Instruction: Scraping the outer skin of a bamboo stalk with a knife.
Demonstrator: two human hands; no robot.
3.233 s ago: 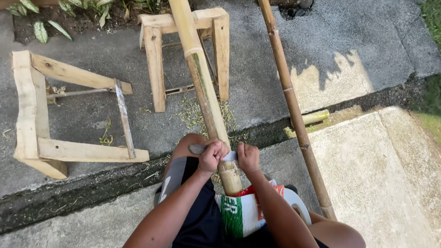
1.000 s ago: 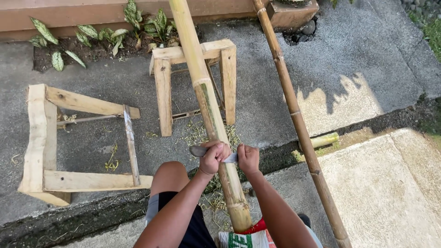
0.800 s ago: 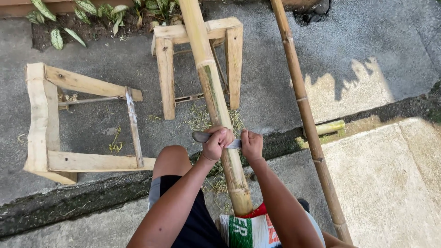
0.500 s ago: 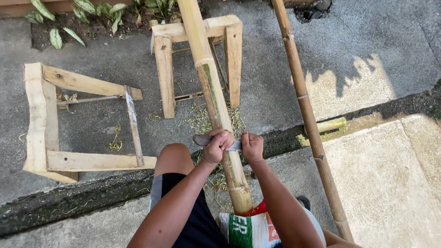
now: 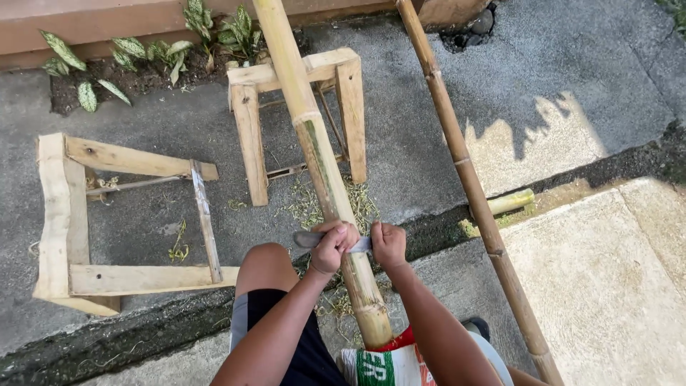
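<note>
A thick bamboo pole (image 5: 314,146) runs from my lap up over a wooden stool frame (image 5: 251,118). Part of its skin is scraped pale, with a green strip left. Across the pole lies a grey knife blade (image 5: 307,239). My left hand (image 5: 333,245) grips the blade's left part. My right hand (image 5: 388,244) grips its right end. Both hands sit side by side on the pole. The pole's near end (image 5: 373,330) rests on a printed sack (image 5: 379,363) on my lap.
A thinner brown bamboo pole (image 5: 468,182) slants along my right. A second wooden frame (image 5: 68,221) lies tipped over at the left. Green shavings (image 5: 304,207) litter the concrete under the stool. A short bamboo offcut (image 5: 511,201) lies by the gutter. Plants (image 5: 153,53) grow along the wall.
My hands and the blade have slid a little farther up the pole from my lap. The view has shifted slightly.
</note>
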